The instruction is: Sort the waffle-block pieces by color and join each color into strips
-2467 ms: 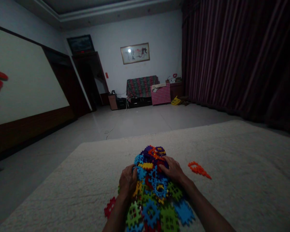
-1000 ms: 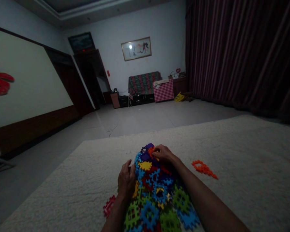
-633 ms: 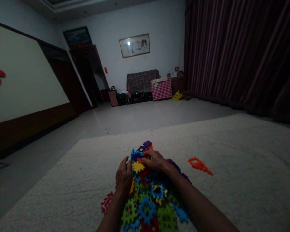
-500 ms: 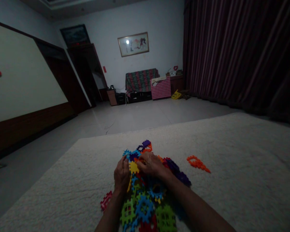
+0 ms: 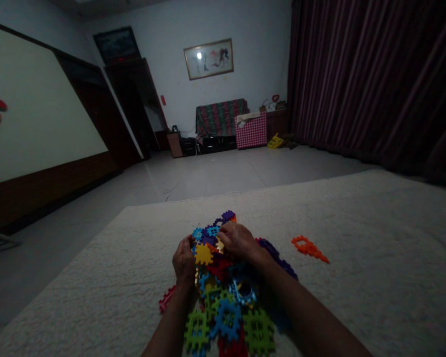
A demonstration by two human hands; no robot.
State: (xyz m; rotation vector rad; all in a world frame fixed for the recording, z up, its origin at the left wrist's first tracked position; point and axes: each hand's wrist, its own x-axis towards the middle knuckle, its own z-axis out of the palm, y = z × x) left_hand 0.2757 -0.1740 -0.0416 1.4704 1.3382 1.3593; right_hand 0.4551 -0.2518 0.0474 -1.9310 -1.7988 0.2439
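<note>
A structure of interlocking plastic tiles [image 5: 227, 318] with toothed edges, in blue, green, yellow, red and purple, stands low in front of me. My left hand [image 5: 184, 260] is closed along its left side, fingers curled beside a yellow tile [image 5: 203, 254]. My right hand [image 5: 240, 240] reaches over the upper part, with thumb and fingers pinched at the tiles near a light blue one [image 5: 212, 231]. The right fingertips are partly hidden, so the exact piece in them is unclear. At the far end a purple tile [image 5: 228, 214] sticks up.
Loose orange pieces joined together [image 5: 309, 248] lie on the pale fleecy mat [image 5: 357, 223] to the right. A pink-red piece [image 5: 166, 299] lies by my left forearm. Beyond the mat are the tiled floor, a covered cabinet [image 5: 221, 119] and dark curtains [image 5: 342, 84].
My right hand has shifted from beside the yellow tile up toward the light blue tiles, uncovering red and yellow pieces. My left hand stays at the left side. The view has tilted slightly.
</note>
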